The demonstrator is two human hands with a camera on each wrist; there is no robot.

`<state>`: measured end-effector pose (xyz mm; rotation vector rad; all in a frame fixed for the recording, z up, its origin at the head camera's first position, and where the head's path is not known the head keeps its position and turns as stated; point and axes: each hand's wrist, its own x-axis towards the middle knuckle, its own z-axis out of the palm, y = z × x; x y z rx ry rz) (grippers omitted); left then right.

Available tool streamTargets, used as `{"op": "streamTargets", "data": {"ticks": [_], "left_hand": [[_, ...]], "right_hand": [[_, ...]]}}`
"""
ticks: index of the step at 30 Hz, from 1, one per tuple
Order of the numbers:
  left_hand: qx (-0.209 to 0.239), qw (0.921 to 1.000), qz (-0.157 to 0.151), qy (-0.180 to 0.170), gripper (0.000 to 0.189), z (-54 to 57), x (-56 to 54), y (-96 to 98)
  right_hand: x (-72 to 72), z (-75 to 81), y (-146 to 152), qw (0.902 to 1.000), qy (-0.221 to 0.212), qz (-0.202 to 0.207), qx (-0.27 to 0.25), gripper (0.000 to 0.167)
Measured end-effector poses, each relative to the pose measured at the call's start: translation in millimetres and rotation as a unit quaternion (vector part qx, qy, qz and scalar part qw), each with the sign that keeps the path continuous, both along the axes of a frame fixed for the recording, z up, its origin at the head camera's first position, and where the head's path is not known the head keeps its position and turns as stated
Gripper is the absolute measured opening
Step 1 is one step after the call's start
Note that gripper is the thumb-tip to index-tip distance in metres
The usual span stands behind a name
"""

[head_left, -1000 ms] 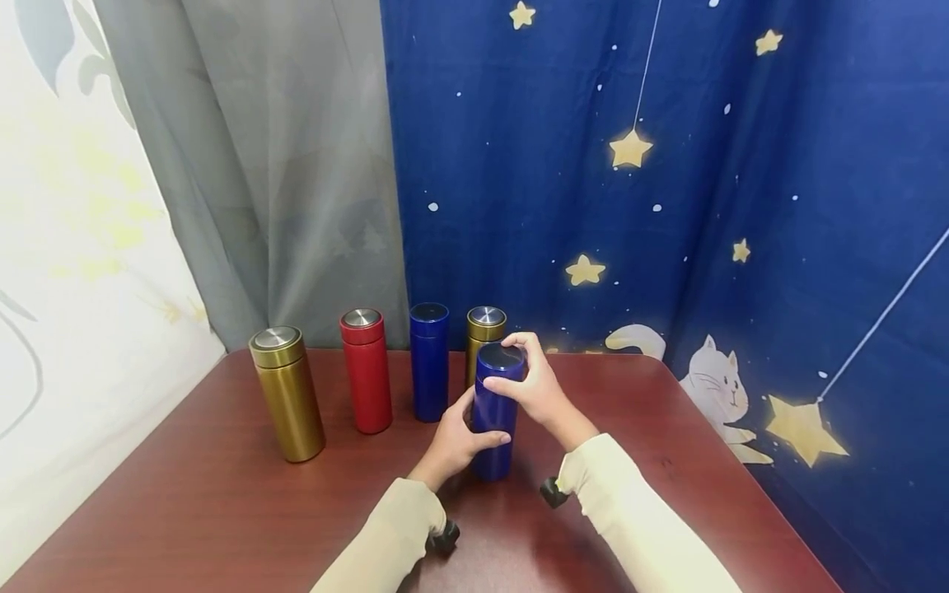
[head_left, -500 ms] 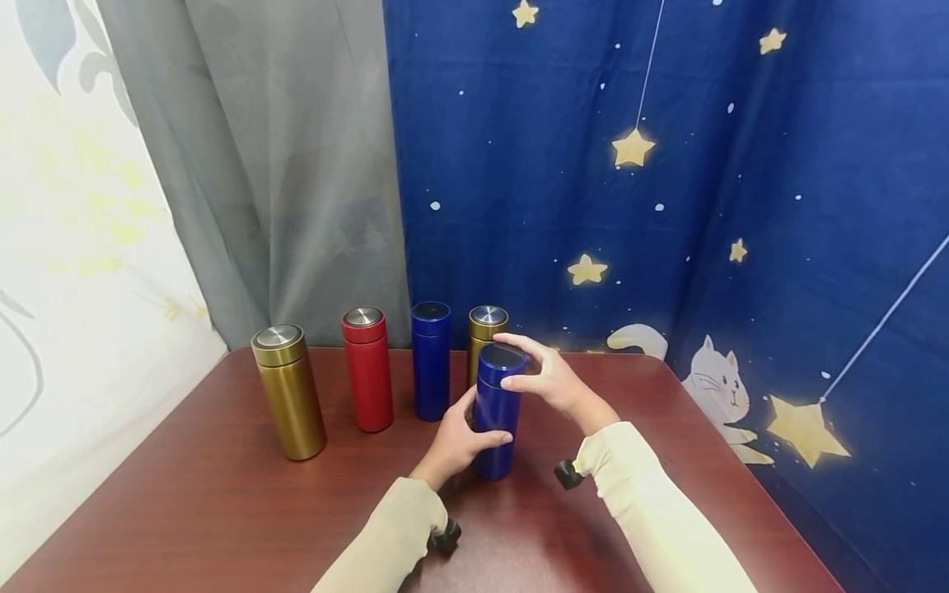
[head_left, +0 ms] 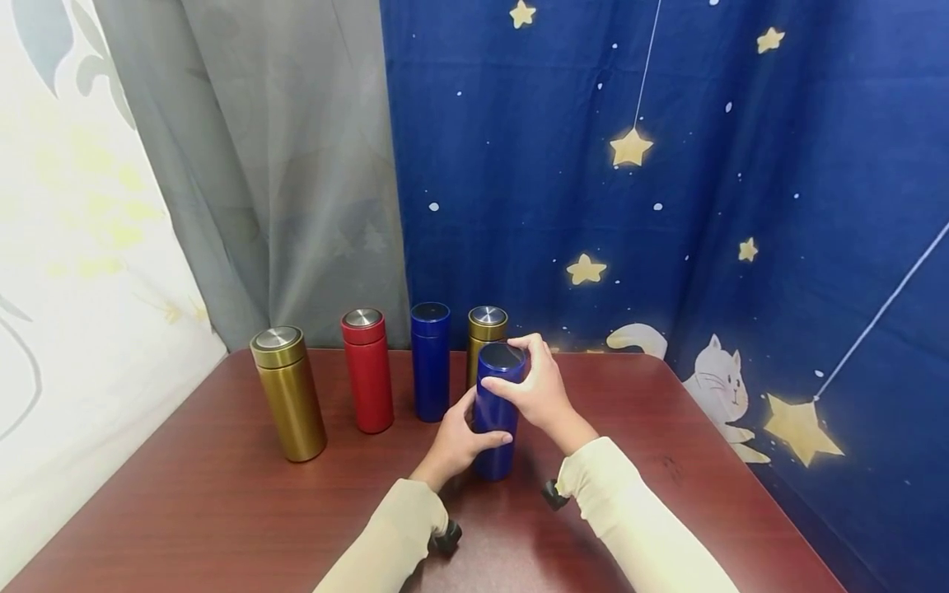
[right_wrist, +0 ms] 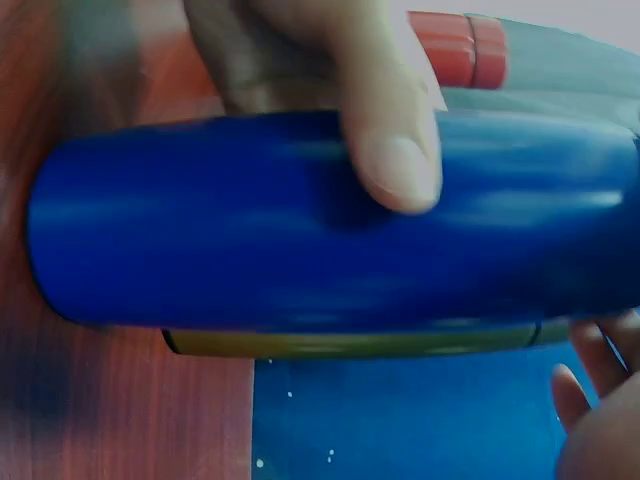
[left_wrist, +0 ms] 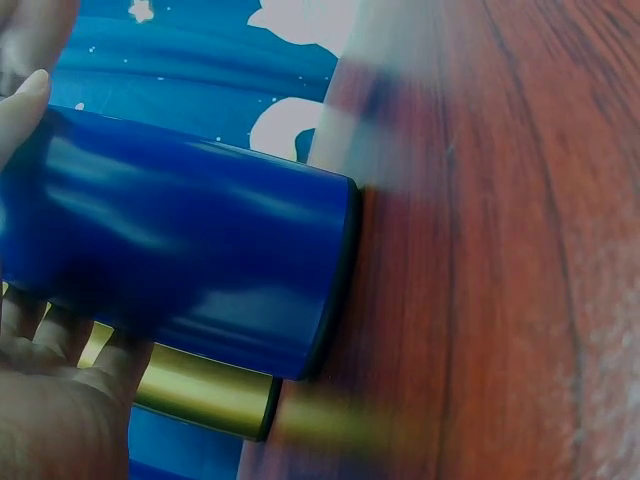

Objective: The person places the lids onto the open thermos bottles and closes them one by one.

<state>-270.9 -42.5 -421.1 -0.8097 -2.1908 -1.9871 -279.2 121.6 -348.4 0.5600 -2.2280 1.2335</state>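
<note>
A blue vacuum flask (head_left: pixel 493 461) stands upright on the table in the head view, near the middle. My left hand (head_left: pixel 455 441) grips its body from the left, thumb across the near side. At the top my right hand (head_left: pixel 539 394) holds the dark-topped lid (head_left: pixel 502 357), its thumb on the near side and fingers around the far right. The left wrist view shows the flask's lower body (left_wrist: pixel 200 240) with its dark base ring near the wood. In the right wrist view, the left thumb (right_wrist: pixel 395 170) lies across the blue body.
Behind the held flask stands a gold flask (head_left: pixel 485 325), partly hidden. To the left are a second blue flask (head_left: pixel 431 371), a red flask (head_left: pixel 367 379) and another gold flask (head_left: pixel 292 399). Curtains (head_left: pixel 549 206) hang beyond the reddish-brown table (head_left: pixel 185 494).
My right hand shifted right with its fingers loosened half a second ago, and has now come back left around the lid. The left hand has stayed on the flask's body.
</note>
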Motion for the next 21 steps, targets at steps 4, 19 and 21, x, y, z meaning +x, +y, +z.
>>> {"op": "streamTargets", "data": {"ticks": [4, 19, 21], "left_hand": [[-0.003, 1.0, 0.0, 0.007, 0.077, 4.7, 4.1, 0.1], [-0.018, 0.9998, 0.012, 0.001, 0.083, -25.4, -22.8, 1.2], [-0.016, 0.9998, 0.009, -0.001, 0.083, -26.3, -23.5, 0.6]], "right_hand": [[-0.2, -6.6, -7, 0.9965, 0.027, -0.078, 0.014, 0.07], [-1.8, 7.3, 11, 0.9834, -0.096, 0.151, -0.028, 0.062], [-3.4, 10.3, 18, 0.9682, -0.126, 0.211, -0.046, 0.061]]}}
